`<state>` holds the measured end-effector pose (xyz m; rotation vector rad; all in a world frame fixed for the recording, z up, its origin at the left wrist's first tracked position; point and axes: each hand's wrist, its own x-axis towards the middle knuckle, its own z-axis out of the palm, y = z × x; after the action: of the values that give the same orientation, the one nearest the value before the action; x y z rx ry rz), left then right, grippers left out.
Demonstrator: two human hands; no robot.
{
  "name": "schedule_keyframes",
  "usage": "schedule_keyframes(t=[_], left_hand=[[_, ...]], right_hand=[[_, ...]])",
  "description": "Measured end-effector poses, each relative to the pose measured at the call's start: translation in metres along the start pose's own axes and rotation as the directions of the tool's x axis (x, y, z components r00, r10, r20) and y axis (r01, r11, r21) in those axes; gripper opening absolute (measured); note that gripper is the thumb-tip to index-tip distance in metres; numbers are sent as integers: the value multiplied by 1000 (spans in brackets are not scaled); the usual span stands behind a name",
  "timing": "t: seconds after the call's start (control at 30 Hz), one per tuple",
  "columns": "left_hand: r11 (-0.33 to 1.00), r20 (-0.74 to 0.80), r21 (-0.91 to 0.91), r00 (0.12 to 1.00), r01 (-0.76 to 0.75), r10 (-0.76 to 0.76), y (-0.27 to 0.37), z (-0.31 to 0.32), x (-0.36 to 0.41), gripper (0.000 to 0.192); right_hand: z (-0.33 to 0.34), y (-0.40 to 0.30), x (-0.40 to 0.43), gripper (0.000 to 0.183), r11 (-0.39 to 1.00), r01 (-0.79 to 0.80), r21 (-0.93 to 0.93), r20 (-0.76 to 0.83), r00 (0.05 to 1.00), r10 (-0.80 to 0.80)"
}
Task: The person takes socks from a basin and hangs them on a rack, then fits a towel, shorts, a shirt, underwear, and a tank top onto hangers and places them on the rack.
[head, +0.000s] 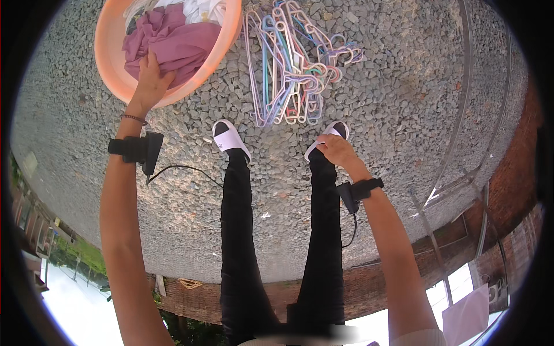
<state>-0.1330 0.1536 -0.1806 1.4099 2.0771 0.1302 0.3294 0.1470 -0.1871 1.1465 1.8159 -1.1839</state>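
Observation:
An orange plastic basin [106,52] stands on the gravel at the upper left, with a crumpled mauve cloth [186,47] and white fabric [207,11] inside. My left hand [152,82] reaches over the near rim and touches the mauve cloth, thumb and fingers apart; its fingertips rest on the folds, and no clear grip shows. To the basin's right lies a tangled heap of pastel plastic hangers [288,69]. My right hand [337,149] hangs above my right slipper, below the hangers, its fingers curled in; whether it holds anything small is hidden.
Grey gravel [277,190] covers the ground under my white slippers [229,137]. Metal rails and poles [461,104] run along the right side. A pale cloth [465,313] hangs at the lower right. Cables trail from the black devices strapped to both wrists.

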Motion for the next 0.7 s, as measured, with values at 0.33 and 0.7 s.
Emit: schedule_keyframes(t=[0.33, 0.7], left_hand=[[990, -244, -128, 970, -51, 19, 0, 18, -6, 62], [991, -533, -75, 844, -108, 52, 21, 11, -12, 51]], right_hand=[[25, -79, 161, 54, 973, -230, 23, -343, 912, 224], [24, -89, 171, 43, 916, -351, 191, -487, 776, 399]])
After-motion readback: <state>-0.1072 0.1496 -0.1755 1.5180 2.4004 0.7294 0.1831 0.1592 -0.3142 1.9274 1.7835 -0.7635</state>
